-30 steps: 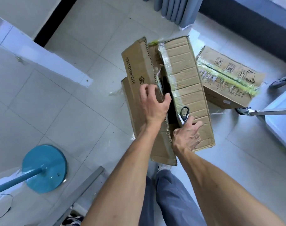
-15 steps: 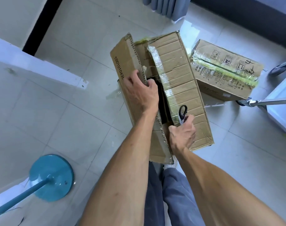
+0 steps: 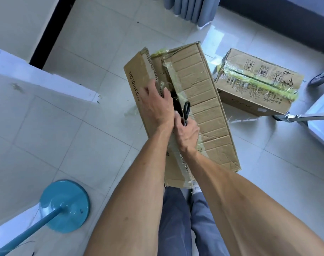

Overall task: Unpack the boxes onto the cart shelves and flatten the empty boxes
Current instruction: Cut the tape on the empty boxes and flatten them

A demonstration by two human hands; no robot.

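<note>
Tiled floor (image 3: 94, 52) bears box (image 3: 203, 115) printed "10010435".

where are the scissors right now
In the right hand, handles up, the scissors sit at the open seam of the near box, beside the left hand.

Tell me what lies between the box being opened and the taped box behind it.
Head view: only bare floor tile separates the open box from the taped box.
</note>
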